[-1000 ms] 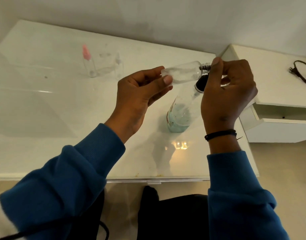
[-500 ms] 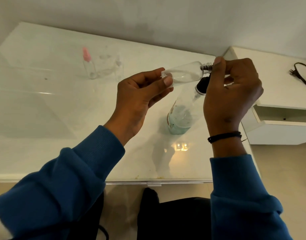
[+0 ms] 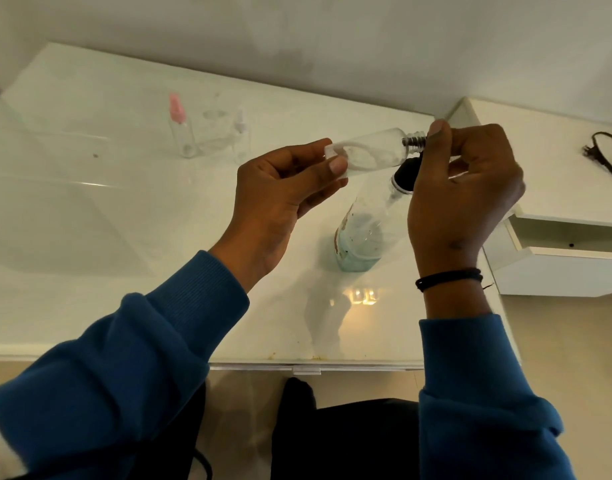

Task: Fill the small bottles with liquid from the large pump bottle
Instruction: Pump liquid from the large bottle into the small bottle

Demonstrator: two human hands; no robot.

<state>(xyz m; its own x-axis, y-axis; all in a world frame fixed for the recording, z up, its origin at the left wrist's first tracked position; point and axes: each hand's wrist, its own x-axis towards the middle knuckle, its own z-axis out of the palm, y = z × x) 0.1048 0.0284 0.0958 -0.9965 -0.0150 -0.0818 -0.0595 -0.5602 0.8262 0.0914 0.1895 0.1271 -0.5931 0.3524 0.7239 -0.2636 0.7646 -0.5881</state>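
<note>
Little has moved since the earlier frames: both hands hold the same pose above the desk [image 3: 90, 237], and only the view has shifted a touch. Toward the desk's far edge, left of centre, stands a small bottle with a pink cap [image 3: 180, 128], and just to its right a clear-capped small bottle [image 3: 241, 138], faint against the white top. Above the middle of the desk the left hand [image 3: 280, 199] pinches the base of an empty small bottle [image 3: 366, 152] between thumb and curled fingers, holding it nearly level with its threaded neck pointing right. Below it, near the desk's right edge, stands the large pump bottle [image 3: 361, 237], pale blue liquid low inside. The right hand [image 3: 460, 192] has its fingers curled at the small bottle's neck, thumb tip against the threads; what they enclose is hidden. A black wristband [image 3: 448, 279] circles that wrist.
</note>
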